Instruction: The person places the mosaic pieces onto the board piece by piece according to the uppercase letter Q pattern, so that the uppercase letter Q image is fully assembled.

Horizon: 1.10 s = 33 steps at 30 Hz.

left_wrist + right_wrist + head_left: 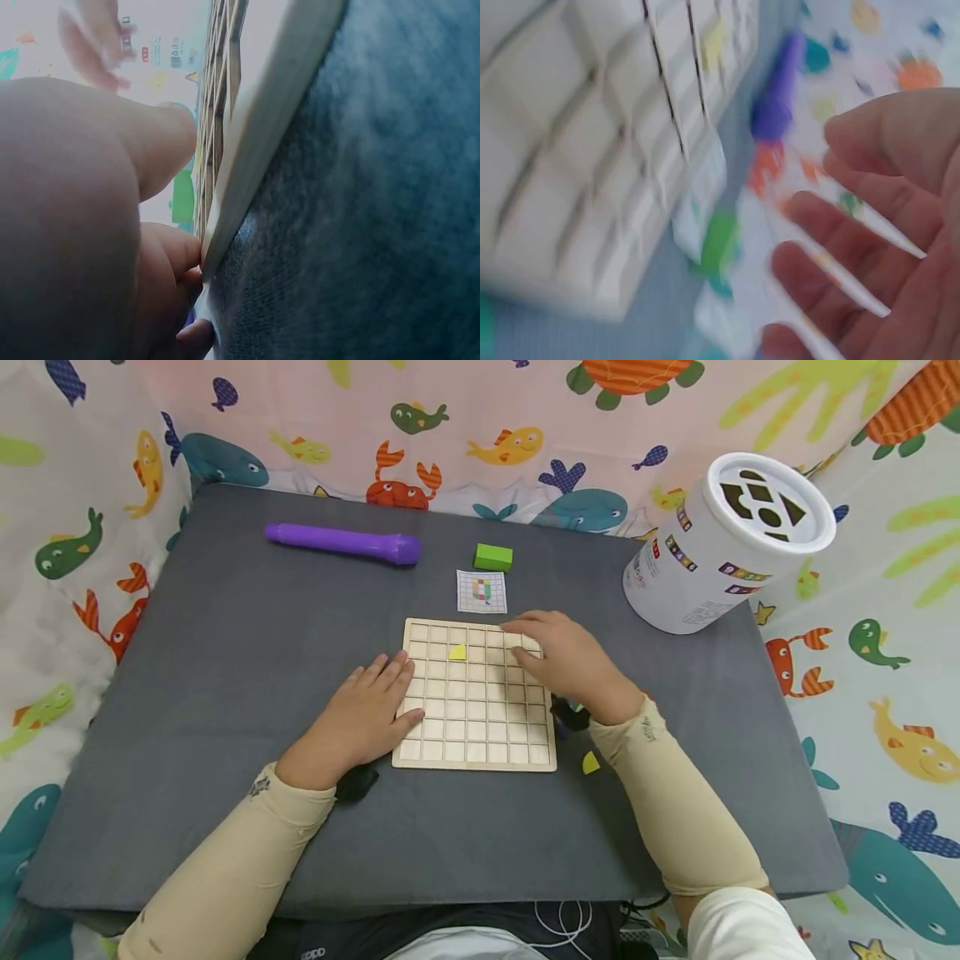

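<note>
The left hand [354,717] lies on the near-left part of a wooden grid board [453,729], its fingers straight and close together along the left edge, fingertips against the wooden rim, and its thumb stretched out onto the lower cells. The right hand [567,662] is over the far right corner of the same board, its fingers parted and gently bent around free space; the right wrist view shows them apart from the grid. Between the two sets of fingers, a little nearer the left fingertips, a yellow square [457,652] sits in one cell of the second row from the far edge. Just beyond the right fingertips and slightly to their left, a small pattern card [482,592] lies flat on the grey desk [225,693], with a green block [492,557] right behind it. A purple microphone [343,543] lies well past the left fingers, on the far side of the desk. Far to the right of the right fingers stands a tall white canister [686,572] with shaped holes in its lid [768,506]. Closer to the person than the right fingers, beside the right sleeve [678,810], lies a yellow piece [590,762]; more coloured bits show beneath that wrist, mostly hidden.
</note>
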Tool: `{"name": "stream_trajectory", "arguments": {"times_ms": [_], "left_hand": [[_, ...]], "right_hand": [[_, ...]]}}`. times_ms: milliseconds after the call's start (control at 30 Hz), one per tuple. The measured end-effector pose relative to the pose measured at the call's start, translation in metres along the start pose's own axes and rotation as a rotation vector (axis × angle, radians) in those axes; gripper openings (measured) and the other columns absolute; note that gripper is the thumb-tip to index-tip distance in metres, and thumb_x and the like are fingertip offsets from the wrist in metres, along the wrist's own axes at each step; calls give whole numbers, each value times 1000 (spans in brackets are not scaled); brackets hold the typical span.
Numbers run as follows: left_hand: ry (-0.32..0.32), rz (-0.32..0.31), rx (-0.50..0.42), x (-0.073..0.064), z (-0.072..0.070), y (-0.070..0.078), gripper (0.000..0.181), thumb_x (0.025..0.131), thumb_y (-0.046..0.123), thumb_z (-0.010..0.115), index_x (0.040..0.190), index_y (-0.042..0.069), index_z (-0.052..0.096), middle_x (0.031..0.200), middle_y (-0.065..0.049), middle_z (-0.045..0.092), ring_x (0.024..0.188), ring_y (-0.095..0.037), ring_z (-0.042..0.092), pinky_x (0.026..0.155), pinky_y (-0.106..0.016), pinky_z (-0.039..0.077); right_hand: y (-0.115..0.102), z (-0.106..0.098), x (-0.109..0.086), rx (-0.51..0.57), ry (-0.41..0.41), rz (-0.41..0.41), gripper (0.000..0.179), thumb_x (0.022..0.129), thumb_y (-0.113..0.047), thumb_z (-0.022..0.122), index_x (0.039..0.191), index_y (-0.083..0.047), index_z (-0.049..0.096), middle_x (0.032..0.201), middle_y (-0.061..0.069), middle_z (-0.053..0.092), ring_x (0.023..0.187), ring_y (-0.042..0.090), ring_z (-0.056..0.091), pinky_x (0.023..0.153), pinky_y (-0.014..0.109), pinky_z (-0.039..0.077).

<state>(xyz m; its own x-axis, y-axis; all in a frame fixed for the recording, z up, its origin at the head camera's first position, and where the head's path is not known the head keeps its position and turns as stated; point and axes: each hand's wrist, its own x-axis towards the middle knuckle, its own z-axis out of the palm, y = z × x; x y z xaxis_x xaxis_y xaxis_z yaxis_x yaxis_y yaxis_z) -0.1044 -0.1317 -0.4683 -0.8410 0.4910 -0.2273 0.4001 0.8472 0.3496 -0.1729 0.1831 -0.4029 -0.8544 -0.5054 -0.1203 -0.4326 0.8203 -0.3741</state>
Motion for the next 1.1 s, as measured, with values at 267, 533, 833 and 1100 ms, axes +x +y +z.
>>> {"name": "stream_trajectory", "arguments": {"times_ms": [267, 533, 833, 1100], "left_hand": [[-9, -30, 9, -7, -4, -11, 81, 113, 47, 48, 169, -2, 16, 177, -19, 11, 161, -43, 11, 128, -61, 11], [-23, -44, -7, -11, -5, -17, 83, 113, 48, 47, 170, -1, 13, 177, -19, 9, 161, -44, 9, 127, -62, 9], [-18, -28, -22, -9, -2, -6, 83, 112, 47, 50, 169, -2, 15, 177, -19, 10, 161, -44, 10, 127, -62, 10], [-24, -5, -15, 2, 0, 6, 83, 112, 49, 49, 170, -1, 14, 177, -17, 9, 162, -42, 9, 128, -60, 9]], "right_hand": [[76, -15, -77, -41, -10, 358, 44, 106, -28, 65, 146, -9, 66, 150, 18, 58, 133, 41, 56, 104, 66, 46], [113, 20, -105, -52, 27, 402, 42, 101, -31, 74, 136, -7, 73, 136, 18, 68, 127, 39, 61, 99, 65, 51], [101, 17, -94, -96, 115, 327, 21, 99, -22, 75, 116, -13, 82, 109, 9, 77, 90, 28, 68, 73, 53, 57], [38, 5, -49, -53, 121, 143, 22, 98, -30, 79, 116, -17, 83, 105, 0, 77, 73, 19, 61, 61, 41, 52]]}}
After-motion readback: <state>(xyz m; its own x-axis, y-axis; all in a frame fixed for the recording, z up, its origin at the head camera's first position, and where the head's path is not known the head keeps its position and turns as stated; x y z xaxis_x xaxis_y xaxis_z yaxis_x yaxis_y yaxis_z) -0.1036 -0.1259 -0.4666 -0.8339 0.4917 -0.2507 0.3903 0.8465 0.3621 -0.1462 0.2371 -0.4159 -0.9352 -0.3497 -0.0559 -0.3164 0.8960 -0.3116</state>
